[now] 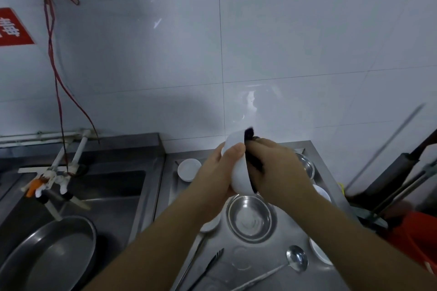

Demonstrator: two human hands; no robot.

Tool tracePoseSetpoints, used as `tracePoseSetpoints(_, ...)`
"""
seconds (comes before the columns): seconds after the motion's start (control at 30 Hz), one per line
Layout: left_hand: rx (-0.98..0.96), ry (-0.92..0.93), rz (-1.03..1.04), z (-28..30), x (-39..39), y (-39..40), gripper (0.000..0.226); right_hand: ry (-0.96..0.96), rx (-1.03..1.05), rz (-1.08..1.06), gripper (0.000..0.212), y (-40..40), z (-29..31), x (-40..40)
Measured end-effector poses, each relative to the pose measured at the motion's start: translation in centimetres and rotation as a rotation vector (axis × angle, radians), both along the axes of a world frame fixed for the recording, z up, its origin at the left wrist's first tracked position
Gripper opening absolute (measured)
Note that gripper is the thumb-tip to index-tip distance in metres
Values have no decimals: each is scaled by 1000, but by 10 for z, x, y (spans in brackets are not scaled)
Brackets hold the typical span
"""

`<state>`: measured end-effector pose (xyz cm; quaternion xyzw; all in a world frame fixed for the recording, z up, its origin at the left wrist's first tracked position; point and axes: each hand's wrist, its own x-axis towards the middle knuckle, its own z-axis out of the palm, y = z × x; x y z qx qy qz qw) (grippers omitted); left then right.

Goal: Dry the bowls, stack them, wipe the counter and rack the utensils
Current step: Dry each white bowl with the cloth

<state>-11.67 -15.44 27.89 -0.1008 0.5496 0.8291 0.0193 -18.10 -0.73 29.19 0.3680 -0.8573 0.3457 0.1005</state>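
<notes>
My left hand point(221, 168) grips a white bowl point(238, 168) from the outside, thumb over its upturned base and the other fingers behind the wall, holding it on edge above the worktop point(293, 276). My right hand point(276, 168) is curled round a dark cloth point(249, 134) and pushes it into the bowl's mouth; a tuft of cloth shows above the rim.

The bowl looks like glazed ceramic, so I judge it stiff, moderately heavy for its size, breakable if dropped, and slick while wet. I'd keep hold across the base and rim, where the thumb opposes the fingers, not on the smooth curved wall alone. The cloth is soft and should follow the curve inside.

Below the hands a steel bowl point(250, 220) sits upright on the worktop, with a small white dish point(189, 169) farther back, tongs point(208, 267) and a ladle point(296, 260) lying nearer me. Those steel pieces I expect to be light and hardy. A sink point(111, 194) lies to the left.
</notes>
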Motion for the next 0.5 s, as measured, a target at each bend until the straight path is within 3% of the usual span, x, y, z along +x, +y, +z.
tracePoseSetpoints(0.1, -41, -23, -30, -3, -3, -10, 82, -27, 297, 131, 16, 2, 9, -4)
tracePoseSetpoints(0.27, -46, 15, -83, -6, -1, -13, 78, -605, 250, 190, 17, 3, 29, -11)
tracePoseSetpoints(0.33, -11, 40, -112, -9, 1, -13, 87, -977, 14, 180, 22, 7, 31, -8)
tracePoseSetpoints(0.43, 78, 137, -160, -10, 2, -11, 79, -1620, -644, 186, 25, 5, 27, 10)
tracePoseSetpoints(0.5, 154, 110, -96, -8, 2, -6, 70, -1692, -938, 153, 28, -5, 15, 16)
